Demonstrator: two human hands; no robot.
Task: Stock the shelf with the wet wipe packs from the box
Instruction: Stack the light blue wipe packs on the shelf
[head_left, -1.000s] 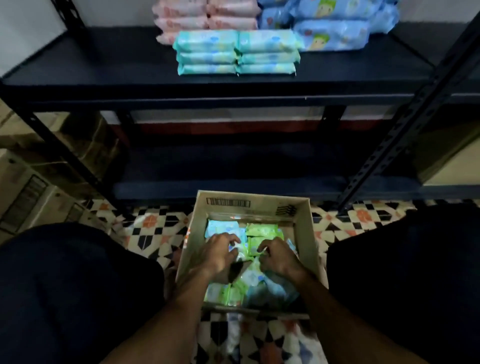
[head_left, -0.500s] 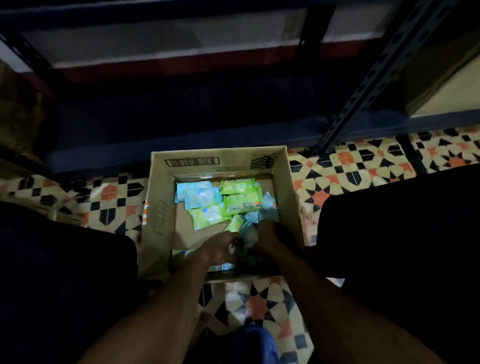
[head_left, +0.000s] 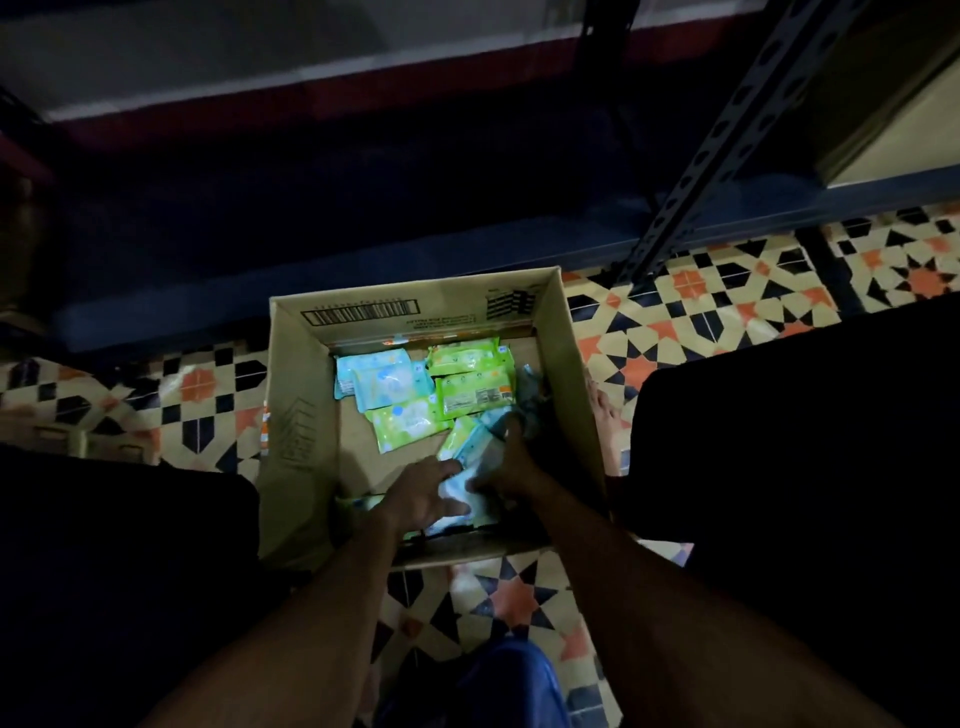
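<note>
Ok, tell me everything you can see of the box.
The box is plain brown cardboard, open-topped, with a printed barcode and black marks inside its far wall. It stands upright on the tiled floor just before the bottom shelf. Inside lie loose blue and green packs, mostly far and right, with bare bottom showing at left. Both hands reach in at the near side: the right hand grips packs, the left hand touches them.

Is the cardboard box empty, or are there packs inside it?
Not empty: blue and green wet wipe packs lie on the cardboard box floor.
</note>
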